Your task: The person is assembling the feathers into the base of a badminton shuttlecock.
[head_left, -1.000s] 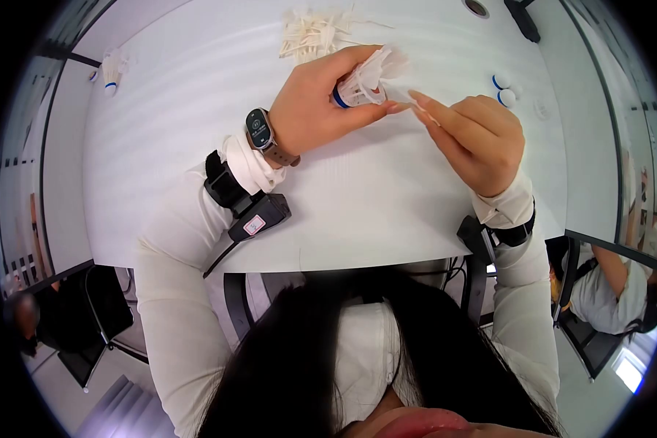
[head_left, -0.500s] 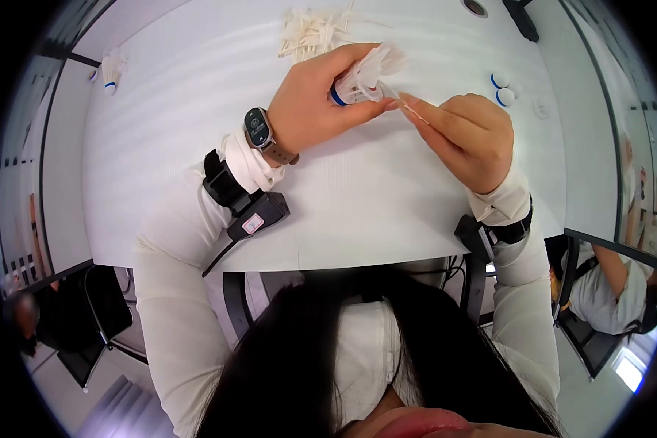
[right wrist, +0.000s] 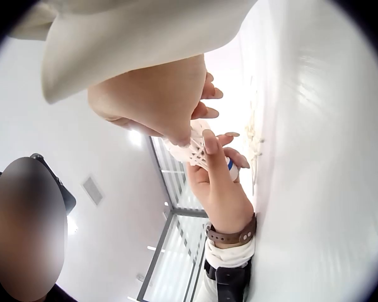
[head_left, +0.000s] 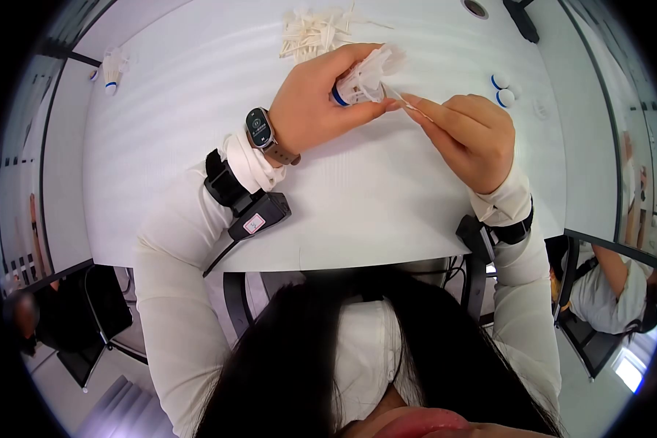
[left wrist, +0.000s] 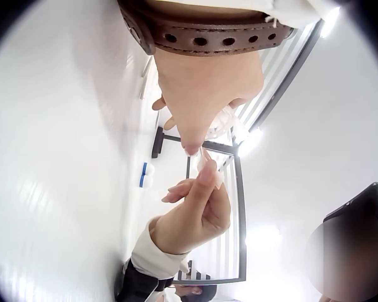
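Observation:
A white shuttlecock with a blue band [head_left: 360, 82] lies tilted in the left hand [head_left: 315, 102], its feathers pointing up and right. The left fingers and thumb curl round it. Just right of it, the right hand [head_left: 476, 135] pinches a thin white feather [head_left: 398, 97] between thumb and finger, at the skirt's edge. In the right wrist view the left hand [right wrist: 217, 189] grips the shuttlecock near its blue band [right wrist: 230, 165]. The left wrist view shows the right hand [left wrist: 192, 217] with its fingertips close to the left thumb; the feather's inner end is hard to make out.
A pile of loose feathers and quills [head_left: 314, 35] lies beyond the left hand. Another shuttlecock [head_left: 111, 73] rests at the table's far left. Blue-banded cork heads [head_left: 505, 97] stand at the right. A black object [head_left: 522, 20] is at the back right, beside a round table hole [head_left: 475, 8].
The right hand has moved left, closer to the shuttlecock, with the pinched feather. The left hand keeps its grip and has barely shifted.

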{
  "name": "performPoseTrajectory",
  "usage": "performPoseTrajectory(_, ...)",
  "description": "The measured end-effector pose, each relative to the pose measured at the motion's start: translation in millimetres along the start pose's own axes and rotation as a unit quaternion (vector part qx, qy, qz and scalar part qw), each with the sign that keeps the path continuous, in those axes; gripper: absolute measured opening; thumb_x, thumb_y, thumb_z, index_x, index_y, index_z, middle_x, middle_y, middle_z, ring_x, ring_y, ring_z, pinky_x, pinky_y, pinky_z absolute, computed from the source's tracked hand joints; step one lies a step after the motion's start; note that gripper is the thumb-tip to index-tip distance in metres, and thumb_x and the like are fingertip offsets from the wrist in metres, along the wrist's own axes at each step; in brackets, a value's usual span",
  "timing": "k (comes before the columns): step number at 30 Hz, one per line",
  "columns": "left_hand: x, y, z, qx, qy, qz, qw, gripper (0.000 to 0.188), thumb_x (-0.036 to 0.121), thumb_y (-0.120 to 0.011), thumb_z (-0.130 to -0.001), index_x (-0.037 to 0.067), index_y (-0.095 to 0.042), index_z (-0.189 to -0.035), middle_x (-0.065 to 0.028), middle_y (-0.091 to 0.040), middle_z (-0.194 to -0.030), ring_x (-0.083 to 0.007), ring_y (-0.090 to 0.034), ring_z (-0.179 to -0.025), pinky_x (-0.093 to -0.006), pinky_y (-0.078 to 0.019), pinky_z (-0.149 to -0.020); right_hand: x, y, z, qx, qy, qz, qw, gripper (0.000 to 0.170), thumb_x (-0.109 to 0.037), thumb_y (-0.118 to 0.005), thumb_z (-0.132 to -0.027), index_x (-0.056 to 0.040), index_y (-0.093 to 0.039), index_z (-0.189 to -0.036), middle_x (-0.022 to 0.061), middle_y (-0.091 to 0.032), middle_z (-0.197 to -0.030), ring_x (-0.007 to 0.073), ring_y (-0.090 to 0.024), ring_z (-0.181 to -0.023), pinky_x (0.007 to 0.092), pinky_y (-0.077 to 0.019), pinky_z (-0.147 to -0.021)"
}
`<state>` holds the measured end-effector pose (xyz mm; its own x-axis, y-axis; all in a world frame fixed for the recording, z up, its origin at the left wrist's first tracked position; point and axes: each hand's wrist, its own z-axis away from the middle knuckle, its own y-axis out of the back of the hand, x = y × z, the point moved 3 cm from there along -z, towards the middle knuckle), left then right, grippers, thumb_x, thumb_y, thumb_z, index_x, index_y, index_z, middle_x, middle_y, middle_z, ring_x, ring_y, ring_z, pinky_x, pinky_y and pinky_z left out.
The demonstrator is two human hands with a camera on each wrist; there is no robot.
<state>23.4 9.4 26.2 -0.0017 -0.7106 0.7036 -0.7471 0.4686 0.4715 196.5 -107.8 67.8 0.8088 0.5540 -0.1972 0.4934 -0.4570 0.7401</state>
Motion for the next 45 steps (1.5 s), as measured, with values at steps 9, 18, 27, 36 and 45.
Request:
performPoseTrajectory(9,-0.5,-0.1,0.3,-0.018,-0.007,-0.002,1.000,0.058,0.018,-0.085,-0.078,-0.002,-0.061,-0.127,-0.0107,-0.072,-0.104,-0.0178,-0.069,-0.089,-0.0295,-0.0541,-0.081,3.4,-1.8,2.6,0.015,-0.073,-0.049,0.996,0.018,-0.002,-0.078,-0.082,-0.0025,-0.076,-0.100,0.0059,-0.056,-0.064,0.0179,-0.049,-0.052,0.0299,-0.0380,-0.048)
performPoseTrajectory(18,-1.8,-0.9,2.6,-0.030,-0.006,-0.005,1.000,0.061,0.023,-0.086,-0.079,0.000,-0.060,-0.130,-0.0123,-0.072,-0.106,-0.0204,-0.070,-0.093,-0.0309,-0.0544,-0.084,4.0,-1.1,2.2,0.020,-0.082,-0.063,0.994,0.019,0.000,-0.077,-0.081,-0.0015,-0.076,-0.101,0.0067,-0.058,-0.065,0.0172,-0.051,-0.052,0.0293,-0.0376,-0.047)
performPoseTrajectory(27,-0.8,0.5,2.1,-0.024,0.010,0.009,1.000,0.057,0.021,-0.083,-0.082,-0.002,-0.060,-0.129,-0.0110,-0.072,-0.105,-0.0183,-0.070,-0.092,-0.0311,-0.0548,-0.083,2.4,3.0,1.3,0.020,-0.009,0.001,1.000,0.026,-0.002,-0.078,-0.079,-0.0045,-0.076,-0.105,0.0037,-0.053,-0.064,0.0178,-0.050,-0.052,0.0309,-0.0376,-0.048)
performPoseTrajectory(36,0.4,1.2,0.5,-0.027,0.016,0.024,0.999,0.050,0.022,-0.082,-0.084,0.000,-0.063,-0.126,-0.0074,-0.072,-0.099,-0.0170,-0.068,-0.087,-0.0307,-0.0536,-0.081,-0.6,7.0,0.5,0.046,0.014,0.018,0.999,0.027,0.003,-0.080,-0.078,-0.0022,-0.077,-0.104,0.0038,-0.052,-0.063,0.0154,-0.047,-0.053,0.0298,-0.0351,-0.049)
performPoseTrajectory(45,-0.2,3.0,0.3,-0.026,0.011,0.014,1.000,0.050,0.022,-0.081,-0.086,-0.001,-0.062,-0.126,-0.0073,-0.072,-0.097,-0.0172,-0.067,-0.086,-0.0305,-0.0533,-0.081,-0.6,6.5,-0.3,0.036,0.028,0.006,0.999,0.031,0.003,-0.080,-0.077,-0.0026,-0.076,-0.108,0.0031,-0.051,-0.064,0.0158,-0.048,-0.054,0.0302,-0.0355,-0.049)
